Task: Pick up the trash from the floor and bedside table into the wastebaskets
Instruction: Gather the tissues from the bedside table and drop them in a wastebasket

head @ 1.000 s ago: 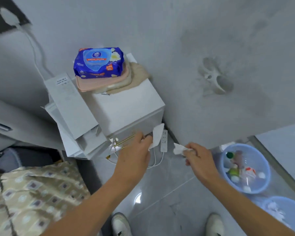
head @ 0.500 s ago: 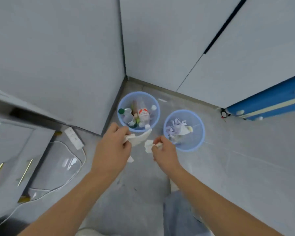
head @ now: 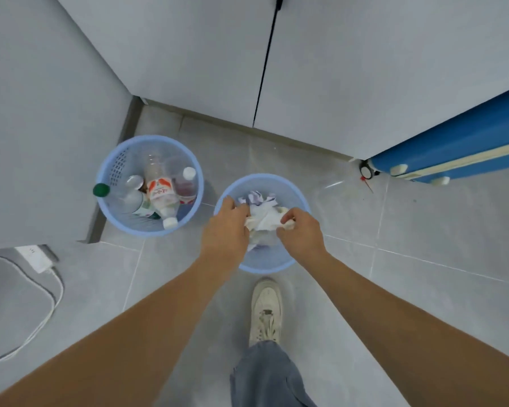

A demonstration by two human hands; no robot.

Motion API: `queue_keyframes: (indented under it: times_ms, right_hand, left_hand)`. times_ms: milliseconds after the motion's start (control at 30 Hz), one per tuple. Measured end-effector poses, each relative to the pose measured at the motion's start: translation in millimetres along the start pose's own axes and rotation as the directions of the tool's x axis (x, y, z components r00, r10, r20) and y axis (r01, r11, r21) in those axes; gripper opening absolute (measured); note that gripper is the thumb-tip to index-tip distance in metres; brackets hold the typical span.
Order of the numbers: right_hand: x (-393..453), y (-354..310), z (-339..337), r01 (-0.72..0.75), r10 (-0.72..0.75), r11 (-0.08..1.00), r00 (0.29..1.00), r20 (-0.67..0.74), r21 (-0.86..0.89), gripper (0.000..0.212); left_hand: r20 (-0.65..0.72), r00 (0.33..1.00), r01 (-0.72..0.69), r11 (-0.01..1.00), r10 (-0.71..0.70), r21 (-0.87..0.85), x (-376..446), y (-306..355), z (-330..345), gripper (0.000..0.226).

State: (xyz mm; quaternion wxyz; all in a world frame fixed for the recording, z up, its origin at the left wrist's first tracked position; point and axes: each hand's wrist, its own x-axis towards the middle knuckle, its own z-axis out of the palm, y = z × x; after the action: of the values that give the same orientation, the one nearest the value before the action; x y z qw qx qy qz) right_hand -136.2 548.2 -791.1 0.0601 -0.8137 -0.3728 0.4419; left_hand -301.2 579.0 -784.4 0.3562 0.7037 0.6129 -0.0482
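Dropping crumpled white tissue paper [head: 263, 220] into the round pale-blue plastic wastebasket on the right [head: 301, 201].
I hold both hands over its mouth so the scraps should fall among the paper waste inside: my left hand [head: 225, 230] and right hand [head: 301, 233] each curl their fingers around a wad. Just beside it, a matching pale-blue bottle basket [head: 112, 168] holds plastic bottles, so the trash looks sorted. Both baskets stand on grey floor tiles [head: 423, 289] in a corner of plain grey walls.
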Motion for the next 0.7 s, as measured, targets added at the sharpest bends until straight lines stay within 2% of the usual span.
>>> queue_keyframes:
  times_ms: [33,100,167,200,267,400,500,600,700]
  right_hand:
    - [9,1,-1,0.020,-0.019,1.000,0.998,0.054,-0.012,0.028]
    - [19,-3,-5,0.056,-0.045,0.997,0.984,0.175,-0.060,0.051]
    - [19,-9,-10,0.090,-0.057,0.985,0.975,0.214,-0.146,0.057]
    - [17,-12,-12,0.102,-0.064,0.977,0.978,0.198,-0.188,0.058]
    - [4,-24,-16,0.122,-0.091,0.968,0.985,0.144,-0.218,0.054]
    - [-46,-68,-15,0.227,-0.207,0.947,0.972,0.108,-0.226,0.027]
    - [-98,-110,-8,0.309,-0.295,0.928,0.951,0.096,-0.207,0.017]
    - [-164,-157,9,0.409,-0.395,0.894,0.912,0.107,-0.185,0.013]
    - [-243,-209,37,0.511,-0.488,0.850,0.855,0.175,-0.126,0.013]
  left_hand:
    - [0.057,0.998,0.014,1.000,-0.016,0.024,9,2,7,0.019]
    - [0.177,0.983,0.031,0.996,-0.046,0.085,18,4,13,0.046]
    - [0.210,0.977,0.010,0.991,-0.039,0.134,17,7,9,0.069]
    - [0.194,0.981,-0.001,0.991,-0.026,0.134,13,8,4,0.069]
    - [0.149,0.989,-0.007,0.994,-0.009,0.107,-1,11,-13,0.055]
    - [0.038,0.999,-0.010,1.000,0.009,0.017,-53,10,-69,0.034]
    - [-0.066,0.998,0.013,0.999,-0.015,-0.036,-109,-4,-123,0.026]
    - [-0.162,0.985,0.056,0.997,-0.063,-0.047,-179,-28,-179,0.021]
    - [-0.231,0.964,0.120,0.991,-0.130,-0.059,-256,-62,-235,0.021]
